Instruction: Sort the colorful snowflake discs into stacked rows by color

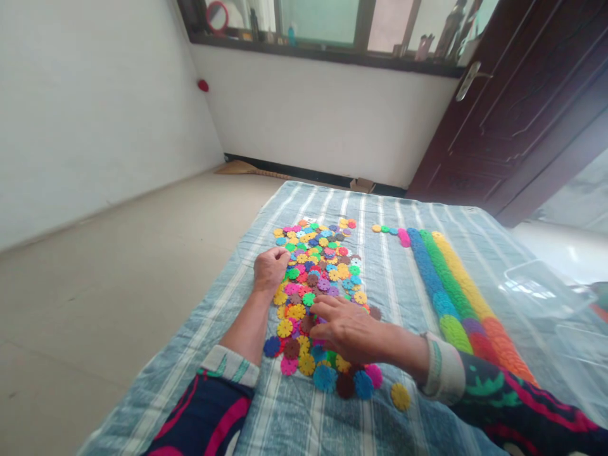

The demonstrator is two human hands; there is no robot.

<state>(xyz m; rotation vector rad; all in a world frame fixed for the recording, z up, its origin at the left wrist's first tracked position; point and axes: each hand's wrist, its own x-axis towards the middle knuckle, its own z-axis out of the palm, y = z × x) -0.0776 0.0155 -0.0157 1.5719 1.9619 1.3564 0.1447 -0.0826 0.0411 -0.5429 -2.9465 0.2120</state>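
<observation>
A spread of notched plastic discs (297,311) in many colours lies on the striped cloth. My left hand (272,269) is closed at the spread's left edge, its fingers curled together; what they hold, if anything, is hidden. Over the nearer middle of the spread, my right hand (346,326) reaches in from the right with fingers stretched out, touching or just above the discs. To the right, overlapping discs form long rows sorted by colour: a blue row (430,266), a green row (446,272) and a yellow row (463,272), with orange discs (508,348) at the near end.
A lone yellow disc (400,396) sits near the right forearm. Clear plastic boxes (546,288) stand at the right edge of the striped cloth (380,424). Beyond are a broom (237,167) on the floor, a windowsill (323,54) with small items, and a dark red door (503,107).
</observation>
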